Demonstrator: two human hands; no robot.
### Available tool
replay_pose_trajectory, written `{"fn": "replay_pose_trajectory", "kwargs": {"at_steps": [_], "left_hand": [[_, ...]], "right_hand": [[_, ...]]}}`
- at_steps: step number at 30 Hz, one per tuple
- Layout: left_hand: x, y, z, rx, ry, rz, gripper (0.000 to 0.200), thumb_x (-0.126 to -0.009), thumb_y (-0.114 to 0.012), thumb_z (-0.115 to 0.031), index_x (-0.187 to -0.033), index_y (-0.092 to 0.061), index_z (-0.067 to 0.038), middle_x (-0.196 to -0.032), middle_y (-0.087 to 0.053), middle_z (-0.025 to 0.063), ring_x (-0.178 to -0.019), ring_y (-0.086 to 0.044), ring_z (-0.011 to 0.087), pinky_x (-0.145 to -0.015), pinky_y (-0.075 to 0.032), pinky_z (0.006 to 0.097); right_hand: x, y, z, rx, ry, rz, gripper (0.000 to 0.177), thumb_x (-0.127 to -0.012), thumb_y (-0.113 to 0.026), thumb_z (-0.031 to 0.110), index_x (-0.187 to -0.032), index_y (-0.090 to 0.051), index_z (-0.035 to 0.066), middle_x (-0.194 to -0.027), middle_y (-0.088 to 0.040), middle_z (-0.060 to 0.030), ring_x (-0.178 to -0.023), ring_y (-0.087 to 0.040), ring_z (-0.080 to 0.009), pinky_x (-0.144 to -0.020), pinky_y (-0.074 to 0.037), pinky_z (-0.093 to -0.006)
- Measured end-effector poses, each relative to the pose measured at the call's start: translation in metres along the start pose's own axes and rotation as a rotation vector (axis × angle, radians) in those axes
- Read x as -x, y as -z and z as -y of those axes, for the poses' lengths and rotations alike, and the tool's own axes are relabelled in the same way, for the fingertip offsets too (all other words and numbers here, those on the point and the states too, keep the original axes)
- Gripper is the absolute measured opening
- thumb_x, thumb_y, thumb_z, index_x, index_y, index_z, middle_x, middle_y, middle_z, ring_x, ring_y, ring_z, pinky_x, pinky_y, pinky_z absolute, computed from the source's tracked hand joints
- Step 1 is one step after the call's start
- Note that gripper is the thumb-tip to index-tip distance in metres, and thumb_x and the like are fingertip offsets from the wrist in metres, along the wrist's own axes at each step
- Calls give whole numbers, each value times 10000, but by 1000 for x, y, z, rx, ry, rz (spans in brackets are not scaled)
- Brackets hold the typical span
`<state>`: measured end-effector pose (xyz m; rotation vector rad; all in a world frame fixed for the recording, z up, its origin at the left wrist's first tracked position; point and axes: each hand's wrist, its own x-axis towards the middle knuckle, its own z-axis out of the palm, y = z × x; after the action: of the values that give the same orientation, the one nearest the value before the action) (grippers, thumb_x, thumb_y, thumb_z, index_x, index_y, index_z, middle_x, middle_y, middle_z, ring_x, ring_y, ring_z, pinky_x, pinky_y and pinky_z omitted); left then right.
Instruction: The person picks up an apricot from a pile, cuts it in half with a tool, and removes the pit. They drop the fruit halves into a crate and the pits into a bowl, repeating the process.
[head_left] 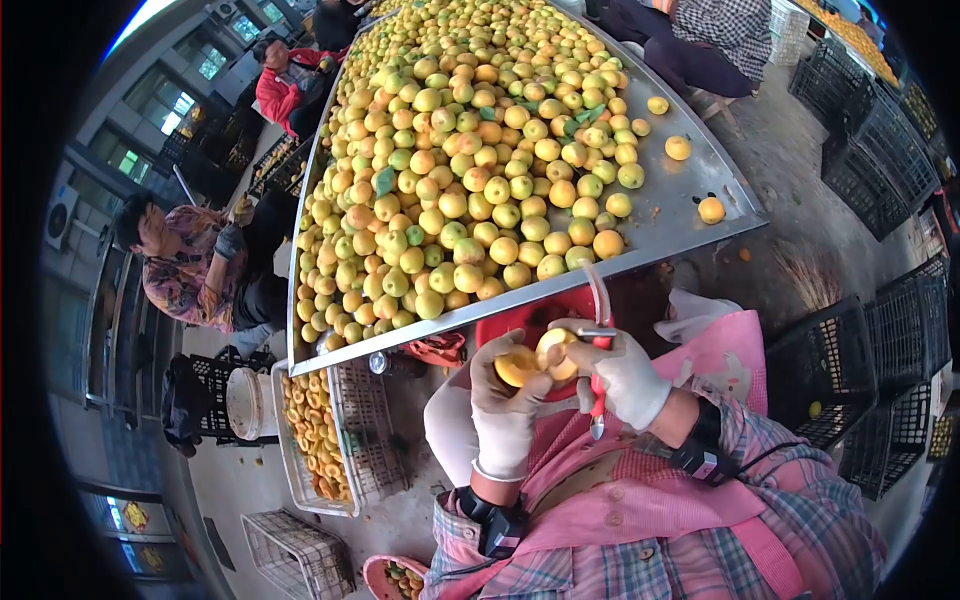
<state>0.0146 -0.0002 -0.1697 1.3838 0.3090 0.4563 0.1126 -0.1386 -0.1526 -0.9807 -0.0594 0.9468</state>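
Note:
My left hand [505, 405], in a pale work glove, is closed around an apricot half [516, 368] with its cut side showing. Against it is a second apricot half [556, 354], held in the fingers of my gloved right hand [628, 378]; a brownish spot at its middle may be the pit. The right hand also grips a red-handled peeler-like tool [599, 398] with metal ends. Both hands are over my lap, just above a red bucket [490, 330] at the table edge. Whole apricots [450, 190] are heaped on the metal table [690, 200].
A white crate [355, 430] of apricot halves stands at my left, with another white crate [300, 555] and a pink basket [375, 575] below it. Black crates [820, 370] are stacked at right. Co-workers [195, 260] sit along the table's sides.

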Motion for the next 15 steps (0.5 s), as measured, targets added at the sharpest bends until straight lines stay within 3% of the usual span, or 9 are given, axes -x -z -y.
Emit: {"fn": "replay_pose_trajectory", "kwargs": {"at_steps": [2, 4, 7, 10, 12, 14, 15], "left_hand": [[2, 3, -1, 174, 62, -54, 523, -814, -759, -95, -1252, -473, -81, -1314, -514, 82, -1146, -527, 202, -998, -431, 299], [5, 6, 0, 487, 190, -48, 520, -845, -733, -139, -1288, -463, -94, -1304, -513, 97, -1158, -534, 213, -980, -475, 339], [9, 19, 3, 569, 273, -53, 486, -891, -654, -76, -1324, -434, -85, -1284, -518, 99, -1147, -550, 228, -963, -496, 355], [16, 38, 0, 649, 384, -154, 429, -911, -617, -75, -1302, -439, -70, -1223, -547, 119, -1096, -584, 242, -938, -513, 334], [23, 59, 7, 663, 405, -224, 400, -920, -595, -75, -1289, -443, -50, -1185, -570, 145, -1077, -599, 251, -945, -512, 336], [30, 83, 9, 512, 316, -352, 373, -922, -582, -72, -1272, -460, -27, -1150, -589, 160, -1039, -618, 257, -935, -519, 327], [35, 99, 17, 637, 299, -455, 331, -921, -576, -75, -1235, -493, -12, -1102, -612, 161, -1010, -630, 255, -910, -529, 315]], "right_hand": [[-4, 6, 2, -88, -57, 32, 384, -940, -545, 128, -1310, -504, 35, -952, -669, -75, -421, -552, -127, -383, -454, -239], [-4, 7, -2, -156, -71, 70, 372, -943, -532, 107, -1310, -502, 50, -950, -669, -81, -413, -551, -139, -378, -453, -252], [-11, 11, -13, -181, -143, 71, 356, -937, -568, 122, -1286, -515, 70, -971, -667, -106, -385, -534, -159, -372, -456, -264], [-17, 17, -23, -197, -143, 111, 373, -928, -571, 149, -1275, -510, 23, -1029, -646, -144, -671, -682, -246, -373, -457, -252], [-22, 25, -31, -183, -141, 104, 376, -927, -555, 149, -1267, -506, -4, -1029, -640, -151, -806, -693, -294, -382, -476, -250], [-22, 26, -33, -167, -156, 51, 386, -927, -545, 136, -1280, -490, -9, -1019, -639, -151, -766, -693, -295, -403, -514, -264], [-24, 31, -37, -178, -185, 52, 384, -928, -544, 135, -1279, -490, -9, -1023, -639, -158, -758, -693, -297, -401, -516, -267]]}}
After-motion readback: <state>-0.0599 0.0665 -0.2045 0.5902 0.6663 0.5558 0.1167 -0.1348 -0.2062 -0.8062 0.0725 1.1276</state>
